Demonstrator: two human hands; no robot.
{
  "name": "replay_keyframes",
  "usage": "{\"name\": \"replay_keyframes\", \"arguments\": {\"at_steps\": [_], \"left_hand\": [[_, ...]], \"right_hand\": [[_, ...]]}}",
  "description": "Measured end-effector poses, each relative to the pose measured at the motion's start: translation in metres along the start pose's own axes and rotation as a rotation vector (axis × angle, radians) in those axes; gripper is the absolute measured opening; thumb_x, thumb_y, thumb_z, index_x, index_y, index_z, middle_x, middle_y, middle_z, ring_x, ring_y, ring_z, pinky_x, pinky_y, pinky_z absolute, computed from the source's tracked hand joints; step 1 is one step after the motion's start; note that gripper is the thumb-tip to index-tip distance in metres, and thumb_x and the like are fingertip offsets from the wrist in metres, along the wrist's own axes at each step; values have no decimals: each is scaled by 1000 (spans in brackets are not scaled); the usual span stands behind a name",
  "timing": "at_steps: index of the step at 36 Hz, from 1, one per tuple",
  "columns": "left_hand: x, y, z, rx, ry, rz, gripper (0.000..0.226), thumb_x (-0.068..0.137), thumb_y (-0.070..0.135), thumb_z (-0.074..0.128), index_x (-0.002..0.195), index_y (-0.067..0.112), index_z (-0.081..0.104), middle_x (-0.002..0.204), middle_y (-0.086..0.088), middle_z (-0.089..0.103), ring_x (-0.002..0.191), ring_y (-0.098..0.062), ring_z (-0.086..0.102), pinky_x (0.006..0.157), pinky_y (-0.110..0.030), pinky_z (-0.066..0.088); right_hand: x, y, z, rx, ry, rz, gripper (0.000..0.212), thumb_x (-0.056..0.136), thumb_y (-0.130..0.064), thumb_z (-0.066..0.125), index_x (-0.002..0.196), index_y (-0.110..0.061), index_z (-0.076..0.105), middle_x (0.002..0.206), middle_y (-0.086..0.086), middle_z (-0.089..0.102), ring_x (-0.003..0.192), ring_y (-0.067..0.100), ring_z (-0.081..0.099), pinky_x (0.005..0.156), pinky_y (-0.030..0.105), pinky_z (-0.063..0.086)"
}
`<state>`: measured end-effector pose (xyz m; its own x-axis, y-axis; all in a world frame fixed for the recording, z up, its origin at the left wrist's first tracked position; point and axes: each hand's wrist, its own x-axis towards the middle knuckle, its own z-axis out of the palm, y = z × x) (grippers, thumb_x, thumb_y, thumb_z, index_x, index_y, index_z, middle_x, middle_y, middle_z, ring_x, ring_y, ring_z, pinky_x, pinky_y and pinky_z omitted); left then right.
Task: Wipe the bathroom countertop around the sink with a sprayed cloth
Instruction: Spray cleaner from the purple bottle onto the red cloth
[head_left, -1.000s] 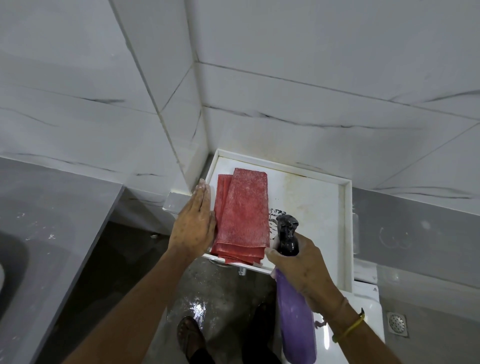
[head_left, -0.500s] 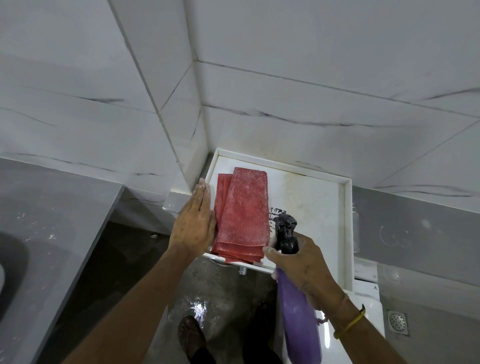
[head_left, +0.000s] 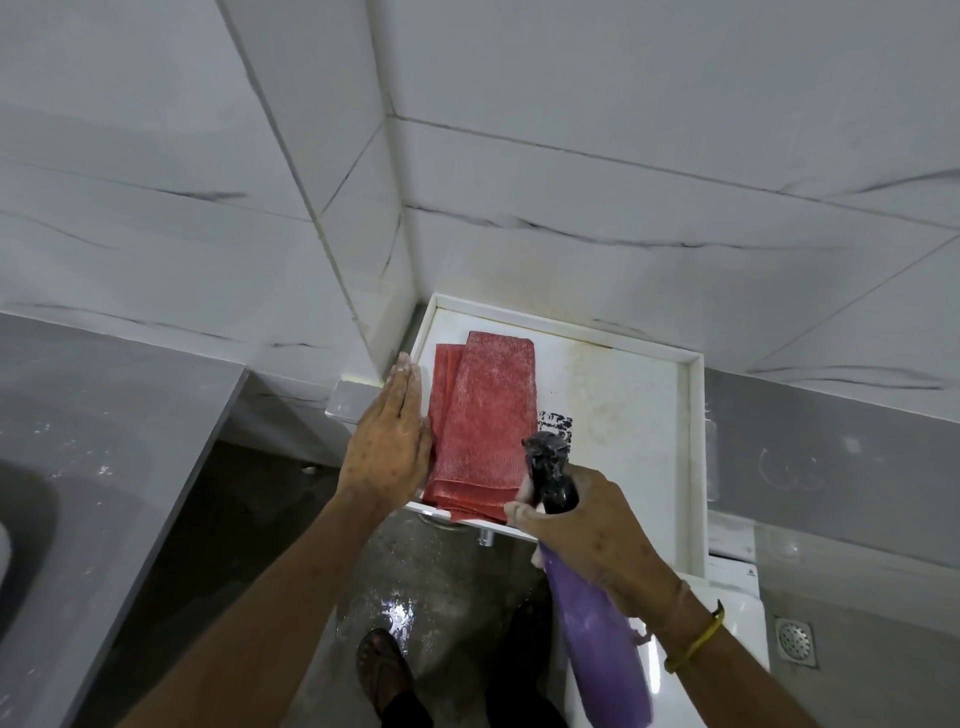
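Note:
A folded red cloth (head_left: 485, 421) lies on the left part of a white rimmed shelf (head_left: 623, 415) in the wall corner. My left hand (head_left: 389, 441) rests flat, fingers together, against the cloth's left edge. My right hand (head_left: 587, 530) grips a purple spray bottle (head_left: 597, 639) by its neck; the black nozzle (head_left: 545, 467) points at the cloth from its near right corner. The grey countertop (head_left: 104, 441) with the sink's dark basin (head_left: 21, 519) is at the far left.
White marble-look tiled walls meet in the corner behind the shelf. A white toilet cistern (head_left: 737, 587) sits under the shelf's right end. Below are a wet grey floor, my sandalled feet (head_left: 384, 670), and a floor drain (head_left: 795, 639) at right.
Almost nothing differs; the spray bottle's nozzle has shifted very slightly while both hands keep their places at the cloth.

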<state>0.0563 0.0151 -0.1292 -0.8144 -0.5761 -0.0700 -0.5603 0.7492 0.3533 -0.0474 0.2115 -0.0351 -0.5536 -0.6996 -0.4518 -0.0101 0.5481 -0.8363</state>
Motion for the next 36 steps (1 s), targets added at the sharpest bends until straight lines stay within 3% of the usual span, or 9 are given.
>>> {"name": "replay_keyframes", "arguments": {"at_steps": [3,7,12,16,22,26,30,32,36], "left_hand": [[0,0,0,3,-4,-6,67,101,39,25,152,8,-6,163,-11,-9,145,-16,-14,118,-31,-3],[0,1,-1,-9,-3,-6,66,102,37,26,152,6,-4,163,-12,-7,150,-21,-6,121,-33,2],[0,1,-2,-10,-16,0,66,101,38,22,151,6,-7,163,-13,-9,151,-21,-7,122,-33,2],[0,1,-2,-11,-14,7,66,101,37,22,151,6,-7,163,-14,-9,151,-21,-7,122,-32,2],[0,2,-3,-21,-20,0,66,101,36,23,151,6,-7,163,-14,-9,151,-22,-7,121,-31,1],[-1,4,-5,-29,-31,-1,67,100,37,24,151,5,-6,163,-14,-9,151,-23,-6,124,-36,5],[-1,4,-7,-25,-45,-9,71,95,45,13,151,6,-7,163,-13,-10,151,-23,-7,124,-37,5],[-1,4,-6,-23,-41,-9,73,94,48,11,151,7,-7,163,-13,-10,151,-22,-8,123,-35,3],[0,1,-2,-23,-23,-13,67,101,37,25,151,6,-8,163,-13,-9,150,-21,-7,123,-35,5]], "right_hand": [[2,1,1,-46,55,16,19,81,-21,70,66,-21,58,47,-9,61,44,10,64,49,10,47],[2,-2,-1,33,4,5,11,80,-27,73,83,-20,65,72,2,71,52,16,67,56,21,56],[3,1,-3,-55,134,11,21,82,-25,72,67,-21,58,57,-2,63,44,8,63,50,11,48],[2,-3,-5,70,59,9,13,81,-28,74,84,-18,66,75,3,72,47,11,64,52,17,52],[4,-1,-4,-39,180,24,22,81,-27,72,63,-22,59,53,-4,62,49,15,66,55,19,48],[2,-2,-6,81,86,39,14,80,-31,74,78,-21,65,70,1,71,44,13,63,49,18,51],[5,5,-5,-5,203,15,27,80,-29,72,58,-25,57,49,-8,60,46,9,62,51,14,45],[5,5,-7,37,187,2,24,79,-31,74,62,-24,59,50,-11,62,44,5,60,49,11,45],[6,4,-8,86,113,14,17,80,-31,75,73,-19,64,55,-5,66,42,14,63,47,18,51]]}}
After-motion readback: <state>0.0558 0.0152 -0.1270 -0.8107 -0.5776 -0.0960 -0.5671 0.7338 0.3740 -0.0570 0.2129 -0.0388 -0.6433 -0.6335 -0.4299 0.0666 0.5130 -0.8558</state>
